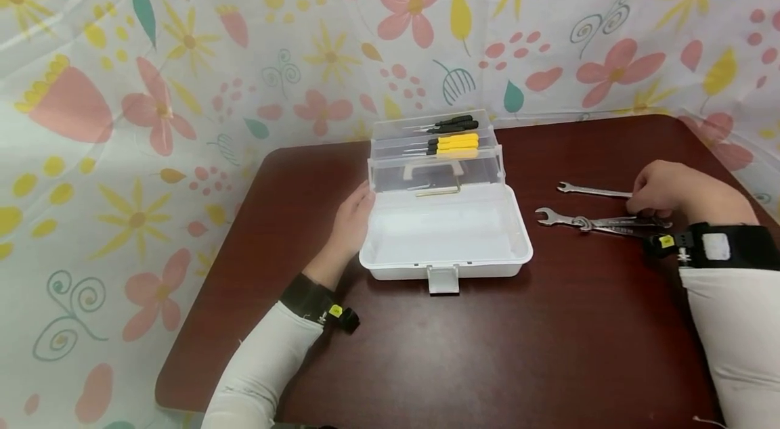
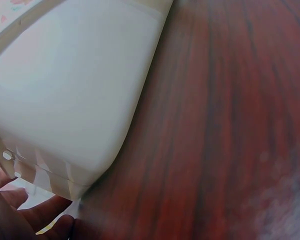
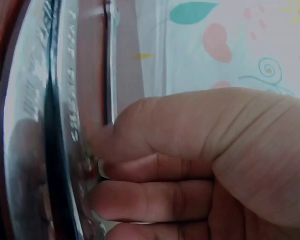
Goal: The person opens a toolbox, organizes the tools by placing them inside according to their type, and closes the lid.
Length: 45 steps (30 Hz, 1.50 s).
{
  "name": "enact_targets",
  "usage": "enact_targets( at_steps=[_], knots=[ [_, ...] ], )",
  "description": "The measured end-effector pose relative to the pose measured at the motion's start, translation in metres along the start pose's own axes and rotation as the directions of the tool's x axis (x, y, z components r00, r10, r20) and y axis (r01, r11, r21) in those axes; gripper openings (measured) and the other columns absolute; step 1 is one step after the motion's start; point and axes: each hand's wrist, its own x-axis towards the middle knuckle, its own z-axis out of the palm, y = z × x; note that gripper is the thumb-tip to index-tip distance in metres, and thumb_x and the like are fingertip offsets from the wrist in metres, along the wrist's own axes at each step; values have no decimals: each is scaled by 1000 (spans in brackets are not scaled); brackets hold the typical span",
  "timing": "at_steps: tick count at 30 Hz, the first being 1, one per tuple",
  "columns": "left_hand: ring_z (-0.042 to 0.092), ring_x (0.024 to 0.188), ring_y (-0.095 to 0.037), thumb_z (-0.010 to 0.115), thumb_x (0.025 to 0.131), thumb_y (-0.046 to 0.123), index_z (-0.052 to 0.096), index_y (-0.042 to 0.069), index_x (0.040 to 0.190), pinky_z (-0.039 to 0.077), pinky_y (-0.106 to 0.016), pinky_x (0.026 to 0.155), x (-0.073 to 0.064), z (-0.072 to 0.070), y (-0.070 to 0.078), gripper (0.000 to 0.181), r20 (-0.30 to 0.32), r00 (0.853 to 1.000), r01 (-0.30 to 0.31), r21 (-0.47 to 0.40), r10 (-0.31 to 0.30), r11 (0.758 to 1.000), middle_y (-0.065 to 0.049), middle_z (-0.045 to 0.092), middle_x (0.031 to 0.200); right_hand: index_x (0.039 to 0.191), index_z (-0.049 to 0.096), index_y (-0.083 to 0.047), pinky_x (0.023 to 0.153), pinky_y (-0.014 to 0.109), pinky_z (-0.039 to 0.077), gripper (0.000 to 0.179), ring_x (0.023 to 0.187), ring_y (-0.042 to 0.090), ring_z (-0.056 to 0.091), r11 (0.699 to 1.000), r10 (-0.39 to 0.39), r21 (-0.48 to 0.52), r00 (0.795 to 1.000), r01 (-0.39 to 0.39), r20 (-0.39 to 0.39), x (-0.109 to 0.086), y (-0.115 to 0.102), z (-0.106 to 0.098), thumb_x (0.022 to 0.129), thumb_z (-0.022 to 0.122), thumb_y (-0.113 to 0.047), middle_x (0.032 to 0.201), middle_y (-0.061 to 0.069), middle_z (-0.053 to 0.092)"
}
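A white toolbox sits with its clear lid raised. My left hand rests against the box's rear left corner, its fingers reaching around behind that corner in the left wrist view. At the right, my right hand pinches the end of a silver wrench between thumb and fingers. Just in front of this hand lie several more wrenches, overlapping one another. In the right wrist view, large wrench handles stand close beside the fingertips.
Black-handled screwdrivers and yellow-handled screwdrivers lie in the lid's tiers. An L-shaped hex key is at the back of the box. The dark wooden table meets a flower-patterned cloth behind.
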Motion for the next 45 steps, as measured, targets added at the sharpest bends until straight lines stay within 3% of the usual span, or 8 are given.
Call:
enact_targets(
  at_steps=[8, 18, 27, 32, 45],
  knots=[
    [31, 156, -22, 38, 108, 49, 51, 15, 152, 24, -48, 130, 0, 1, 2, 58, 2, 1000, 11, -1, -11, 1000, -2, 39, 166, 82, 68, -3, 49, 40, 47, 13, 55, 24, 53, 1000, 3, 28, 999, -5, 43, 4, -7, 7, 88, 65, -14, 62, 5, 54],
    [31, 157, -22, 38, 108, 48, 51, 13, 152, 24, -48, 130, -3, 1, 4, 58, 3, 1000, 11, -2, -11, 1000, -3, 39, 167, 76, 66, -6, 49, 36, 41, 12, 55, 21, 52, 999, -40, -28, 999, 40, -19, 6, -14, 7, 85, 67, -14, 62, 3, 56],
    [31, 157, -23, 38, 108, 48, 51, 10, 152, 24, -49, 130, -2, 1, 3, 60, 4, 1000, -5, -10, 5, 1000, -4, 39, 166, 93, 70, 0, 55, 39, 56, 16, 67, 23, 65, 994, -93, 55, 995, 95, -39, 8, -20, 8, 94, 61, -13, 80, 8, 68],
    [30, 157, -23, 38, 108, 50, 50, 11, 153, 23, -49, 130, -3, 1, 2, 60, 11, 1000, -2, -14, 2, 1000, -4, 38, 167, 101, 71, 2, 57, 37, 55, 19, 69, 21, 66, 992, -107, 63, 993, 110, -52, 10, -20, 7, 96, 61, -13, 80, 7, 70],
    [32, 156, -23, 38, 108, 49, 53, 15, 151, 23, -50, 130, -1, 1, 1, 57, -1, 1000, -2, 0, 2, 1000, -2, 40, 166, 109, 73, 3, 55, 28, 51, 22, 61, 14, 63, 986, -111, 103, 971, 135, -213, 2, -25, -7, 97, 64, -13, 74, 5, 71]
  ],
)
